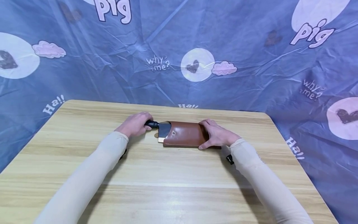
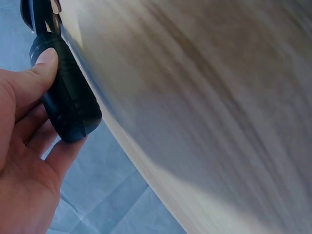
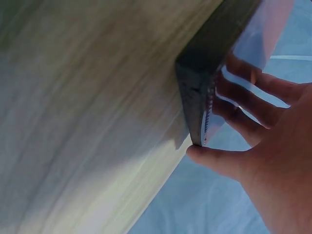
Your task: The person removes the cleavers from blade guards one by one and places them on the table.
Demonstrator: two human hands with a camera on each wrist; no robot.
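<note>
A cleaver with a black handle [image 1: 152, 124] and a broad dark blade [image 1: 164, 129] lies flat near the table's far side. Most of its blade is hidden inside a brown leather sheath [image 1: 185, 133]; only the part by the handle shows. My left hand [image 1: 135, 124] grips the handle, and in the left wrist view its thumb lies along the black grip [image 2: 70, 92]. At the sheath's right end, my right hand [image 1: 217, 133] holds it across its width, thumb on the near edge and fingers toward the far edge. The right wrist view shows the sheath's thick dark edge [image 3: 195, 92].
The light wooden table [image 1: 167, 193] reaches toward me between both sleeved forearms. Behind its far edge hangs a blue printed cloth [image 1: 156, 37], which also shows along the right side. A small brown tab [image 1: 156, 135] shows beside the blade near the handle.
</note>
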